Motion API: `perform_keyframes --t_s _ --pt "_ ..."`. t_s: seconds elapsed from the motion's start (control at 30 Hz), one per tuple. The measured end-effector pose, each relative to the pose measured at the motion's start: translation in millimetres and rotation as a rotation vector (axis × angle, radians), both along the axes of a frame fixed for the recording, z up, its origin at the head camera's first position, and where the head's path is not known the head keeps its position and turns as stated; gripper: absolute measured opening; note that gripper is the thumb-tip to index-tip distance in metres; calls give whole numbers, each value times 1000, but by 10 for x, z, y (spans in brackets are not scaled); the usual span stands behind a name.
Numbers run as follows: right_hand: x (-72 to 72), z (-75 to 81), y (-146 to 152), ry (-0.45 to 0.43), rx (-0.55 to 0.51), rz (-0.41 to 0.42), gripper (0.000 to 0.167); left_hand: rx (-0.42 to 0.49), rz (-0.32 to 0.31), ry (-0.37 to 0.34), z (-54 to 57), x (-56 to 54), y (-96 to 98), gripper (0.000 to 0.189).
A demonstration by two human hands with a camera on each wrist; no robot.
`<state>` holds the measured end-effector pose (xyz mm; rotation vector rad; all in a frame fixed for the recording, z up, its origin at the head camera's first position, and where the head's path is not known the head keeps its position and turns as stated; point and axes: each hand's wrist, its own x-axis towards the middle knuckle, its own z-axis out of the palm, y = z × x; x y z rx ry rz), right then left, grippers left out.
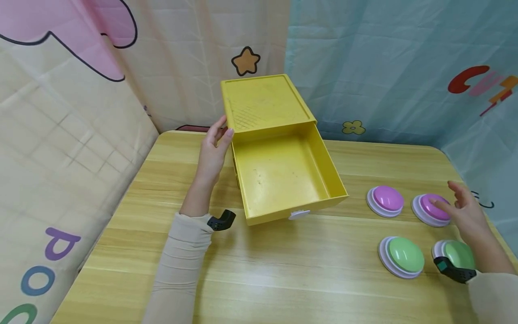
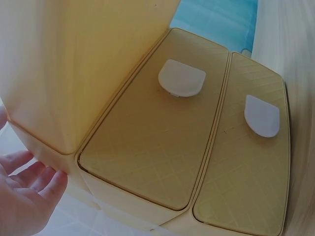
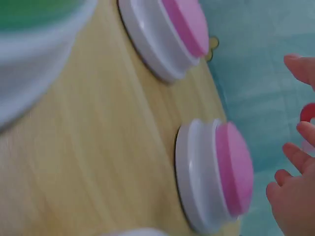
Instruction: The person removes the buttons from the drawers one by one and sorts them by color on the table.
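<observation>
A yellow drawer cabinet [image 1: 267,101] stands toward the back of the table. Its top drawer [image 1: 279,175] is pulled out, bare inside, with a white handle [image 1: 299,214] at the front. In the left wrist view, two lower drawers [image 2: 142,132] are closed, each with a white handle. My left hand [image 1: 213,146] touches the cabinet's left side near its upper front corner, fingers extended and thumb by the edge. Over the right-hand pink button [image 1: 439,204] hovers my right hand [image 1: 469,216], fingers loosely spread and holding nothing. In the right wrist view that hand is apart from the button.
Another pink button [image 1: 387,198] sits to the left of the first. Nearer the front are two green buttons, one [image 1: 406,254] left and one [image 1: 459,255] partly behind the right wrist strap. Printed curtains [image 1: 364,67] hang behind and beside the wooden table [image 1: 283,270].
</observation>
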<state>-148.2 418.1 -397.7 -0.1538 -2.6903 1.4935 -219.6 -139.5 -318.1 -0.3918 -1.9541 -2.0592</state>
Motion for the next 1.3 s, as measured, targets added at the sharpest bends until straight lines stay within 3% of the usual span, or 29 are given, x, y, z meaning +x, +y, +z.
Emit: perform_keyframes --t_s 0.1,0.2,0.33,0.47,0.67,0.83,1.03,1.3 --pt "-15 143 -260 140 -273 38 61 -2 8 -3 9 11 1 49" --pt "23 286 -580 291 -571 157 55 2 6 -4 16 19 4 49" --pt "164 441 -1024 423 -714 379 49 2 4 -4 16 12 7 50" --pt "339 539 -1429 453 -736 538 46 2 9 -2 17 8 6 49" --pt "552 561 -1910 512 -695 626 44 7 4 -6 11 -6 11 48" --pt "636 461 -2259 503 -570 596 43 9 11 -8 15 -5 9 48" --pt "650 308 -2593 434 -470 470 38 10 12 5 14 2 16 48" --pt "599 222 -2872 542 -471 416 25 7 12 14 -1 -4 18 48"
